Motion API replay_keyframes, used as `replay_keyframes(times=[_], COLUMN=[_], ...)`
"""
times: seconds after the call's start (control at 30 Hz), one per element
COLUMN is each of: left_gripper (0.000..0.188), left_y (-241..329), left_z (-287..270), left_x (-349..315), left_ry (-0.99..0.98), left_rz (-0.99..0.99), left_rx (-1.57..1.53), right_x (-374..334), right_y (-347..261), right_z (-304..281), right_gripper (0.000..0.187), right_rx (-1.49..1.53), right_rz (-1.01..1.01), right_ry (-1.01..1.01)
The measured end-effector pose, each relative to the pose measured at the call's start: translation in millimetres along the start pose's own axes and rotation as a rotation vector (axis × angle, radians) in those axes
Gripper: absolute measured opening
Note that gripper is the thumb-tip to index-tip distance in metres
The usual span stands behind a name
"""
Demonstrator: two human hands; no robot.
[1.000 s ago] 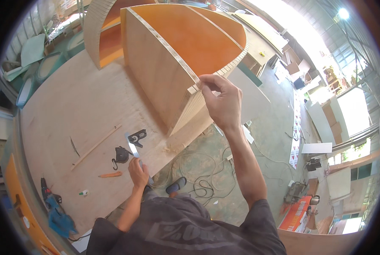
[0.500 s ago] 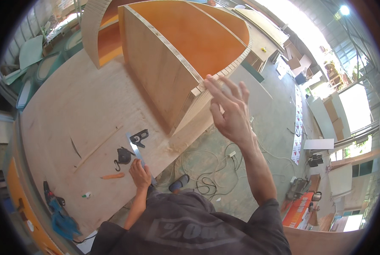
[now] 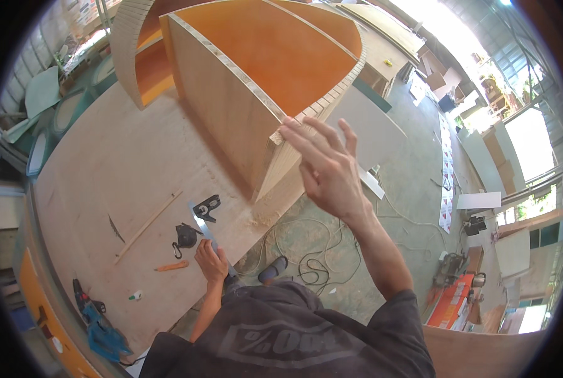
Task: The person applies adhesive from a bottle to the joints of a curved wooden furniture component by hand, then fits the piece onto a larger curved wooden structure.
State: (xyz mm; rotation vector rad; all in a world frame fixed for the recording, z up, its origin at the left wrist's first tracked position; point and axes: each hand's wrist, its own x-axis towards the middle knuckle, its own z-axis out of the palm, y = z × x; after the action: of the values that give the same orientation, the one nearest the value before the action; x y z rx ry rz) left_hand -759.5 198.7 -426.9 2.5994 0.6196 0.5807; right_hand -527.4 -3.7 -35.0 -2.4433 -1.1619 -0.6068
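My right hand is raised at the near corner of a large curved wooden shell with an orange inside. Its fingers are spread, the fingertips at the slatted rim; whether they press on it I cannot tell. Low on the wooden worktop, my left hand rests with loosely bent fingers beside the metal blade of a combination square. Left of that hand lie a black tape measure with a carabiner and a slim orange tool.
A thin wood strip and a blue power tool lie on the worktop's left part. Cables coil over the floor by my sandalled foot. Beyond my right arm stands an orange-red box. A second curved shell stands at the far left.
The view has shifted slightly, so the shell sits further left in it. My right hand stays near the same corner of the shell. My left hand has barely moved beside the square.
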Motion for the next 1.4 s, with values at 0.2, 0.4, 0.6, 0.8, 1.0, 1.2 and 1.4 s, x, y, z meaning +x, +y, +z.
replay_keyframes(times=[0.2,0.4,0.6,0.8,1.0,1.2,1.4], left_gripper=[0.041,0.042,0.041,0.042,0.041,0.040,0.040], left_y=[-5,-6,-1,-4,3,0,0], left_z=[6,6,5,3,1,5,6], left_x=[-4,-3,-1,-1,0,-2,-2], left_ry=[0.003,0.003,0.005,0.008,0.019,0.032,0.022], left_rz=[0.001,0.014,0.026,0.013,0.028,0.044,0.039], left_rx=[0.011,0.017,0.017,0.043,0.037,0.054,0.061], right_x=[0,-1,14,11,-2,-30,-35], right_y=[-1,4,18,9,25,8,-19], right_z=[-1,-7,-13,-12,-25,41,81], right_gripper=[0.058,0.055,0.047,0.047,0.063,0.076,0.082], right_rx=[-0.004,0.067,0.303,0.010,0.069,0.148,0.382], right_rz=[0.009,0.048,0.067,-0.089,0.014,0.073,0.274], right_ry=[0.024,-0.004,0.058,-0.075,0.050,0.096,0.224])
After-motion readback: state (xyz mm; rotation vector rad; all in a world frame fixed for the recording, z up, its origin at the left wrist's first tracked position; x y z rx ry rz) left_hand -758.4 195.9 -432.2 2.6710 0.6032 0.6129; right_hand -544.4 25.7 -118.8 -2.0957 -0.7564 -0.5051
